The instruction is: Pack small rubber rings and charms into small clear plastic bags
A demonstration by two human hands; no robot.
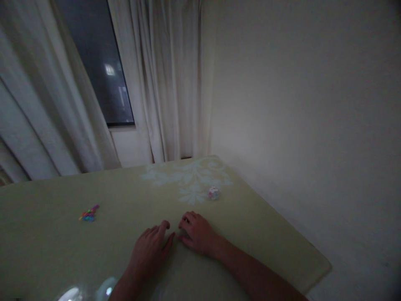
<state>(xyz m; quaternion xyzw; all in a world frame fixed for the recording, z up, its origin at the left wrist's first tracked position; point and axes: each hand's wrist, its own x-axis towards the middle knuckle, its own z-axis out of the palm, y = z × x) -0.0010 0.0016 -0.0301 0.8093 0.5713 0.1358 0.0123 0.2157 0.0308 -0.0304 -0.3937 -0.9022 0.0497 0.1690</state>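
Note:
My left hand point(151, 244) rests low over the table, thumb and index finger apart, with nothing visible between them. Facing it is my right hand point(198, 232), its fingers bent and its thumb held away from them. A narrow gap separates the two hands' fingertips. No held thing can be made out in the dim light. Beyond my right hand lies a small clear packet or ball point(213, 193) with pink, white and bluish bits. To the left of my left hand is a small heap of bright multicoloured pieces point(89, 214).
The green tabletop point(131, 196) carries a pale floral pattern point(191, 177) near its far corner. Shiny rounded objects point(105, 288) sit at the bottom edge, beside my left forearm. A bare wall point(297, 125) borders the table on the right; curtains point(163, 83) and a dark window stand behind.

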